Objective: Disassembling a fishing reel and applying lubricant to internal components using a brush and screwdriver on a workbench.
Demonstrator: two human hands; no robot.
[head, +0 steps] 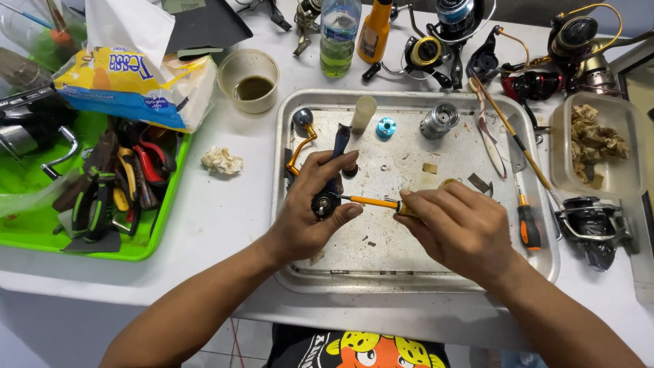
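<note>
My left hand (310, 204) grips a dark fishing reel body (325, 199) with a gold crank handle (301, 146) over a metal tray (415, 272). My right hand (456, 228) holds a small orange-shafted screwdriver (371, 202), its tip set against the reel body. On the tray lie a silver spool (439, 119), a blue round cap (386, 127), a cream cylinder (363, 112) and small loose parts.
A green tray (146, 242) of pliers and tools sits at left, beside a tissue pack (129, 85) and a cup of dark liquid (250, 80). Several reels (572, 41), bottles (338, 34), a box of wadding (596, 140), a reel (593, 225) and an orange screwdriver (528, 225) stand around.
</note>
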